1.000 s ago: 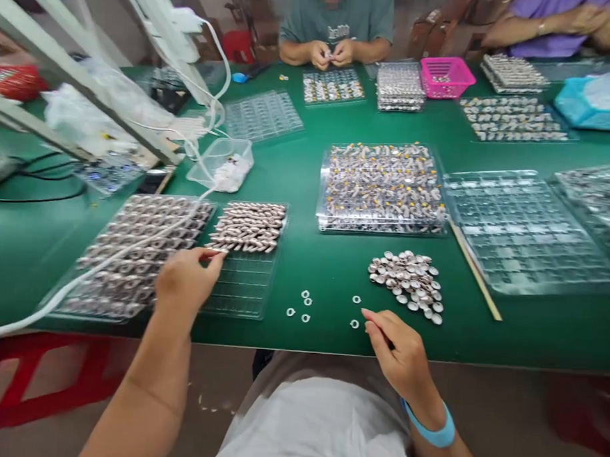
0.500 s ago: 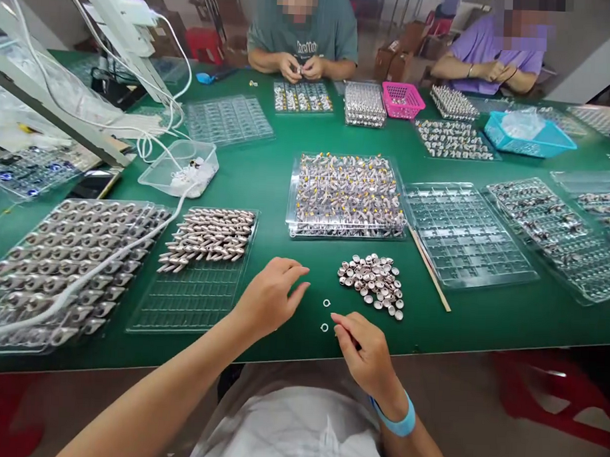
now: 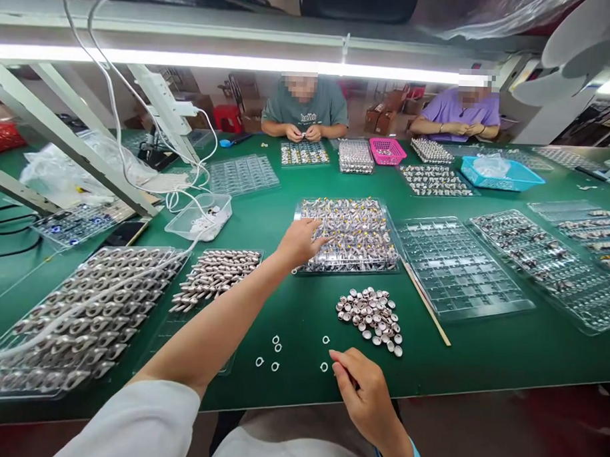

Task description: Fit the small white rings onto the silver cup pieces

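Note:
My left hand (image 3: pixel 300 244) reaches over the near left part of a clear tray of small white-and-yellow parts (image 3: pixel 355 233). Its thumb and fingers are stretched out and apart; nothing shows between them. Low at the table's front edge, my right hand (image 3: pixel 363 384) is closed in a pinch, and whatever its fingertips may hold is hidden. Just left of those fingertips lie two small white rings (image 3: pixel 323 367), with several more rings (image 3: pixel 275 367) farther left. A loose pile of round metallic caps (image 3: pixel 370 317) sits beyond my right hand.
A wooden stick (image 3: pixel 427 306) lies beside a clear compartment tray (image 3: pixel 466 267) on the right. To the left are trays of metallic parts (image 3: pixel 82 307), a white cable (image 3: pixel 56 320) and a plastic tub (image 3: pixel 200 218). Two people (image 3: pixel 305 108) work across the table under a light bar.
My left hand has moved forward from above the near table to the tray of white-and-yellow parts, uncovering rings. The right hand stays pinched in place. The view has tilted up.

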### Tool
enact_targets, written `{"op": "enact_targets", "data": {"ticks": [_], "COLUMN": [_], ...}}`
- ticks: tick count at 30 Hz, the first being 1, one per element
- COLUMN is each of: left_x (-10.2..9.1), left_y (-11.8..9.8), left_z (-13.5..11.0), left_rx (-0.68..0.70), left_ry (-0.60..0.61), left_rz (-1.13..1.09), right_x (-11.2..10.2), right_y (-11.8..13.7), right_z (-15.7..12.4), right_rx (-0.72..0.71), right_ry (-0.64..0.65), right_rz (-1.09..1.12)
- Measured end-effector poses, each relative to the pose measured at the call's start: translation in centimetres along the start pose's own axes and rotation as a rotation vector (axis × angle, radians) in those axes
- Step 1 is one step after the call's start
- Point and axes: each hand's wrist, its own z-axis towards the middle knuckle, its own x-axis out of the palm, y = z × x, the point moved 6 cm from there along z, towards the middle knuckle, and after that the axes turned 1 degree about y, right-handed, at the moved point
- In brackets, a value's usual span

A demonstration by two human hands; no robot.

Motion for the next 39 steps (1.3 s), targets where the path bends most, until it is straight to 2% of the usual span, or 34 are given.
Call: {"op": "enact_targets", "data": {"ticks": [5,11,18,28,39], "left_x": [2.8,4.5,4.7,4.6,4.5], "left_y": [1.2,2.0,1.4,1.6,1.2], "left_z": [3.0,3.3,3.1,4.1,4.8], "left_rx": [-0.004,0.044,0.089,0.156,0.325], "left_ry": [0.064,0.104,0.085,0.166,0.22], "left_rz": [0.058,0.082,0.095,0.097,0.039], "right_x": [0.2,0.1,0.2,0.0,0.1], "right_y": [-0.2,0.0,0.2,0.4,0.1], "right_z": [-0.2,-0.3,-0.4,-0.5,-0.8], "right_rx": [-0.012,-0.044,-0.044,-0.047,-0.037], "right_ry": [-0.016,-0.034,-0.031,-0.043,-0.037], "right_rz": [-0.012,-0.028,-0.047,-0.049,-0.042]}}
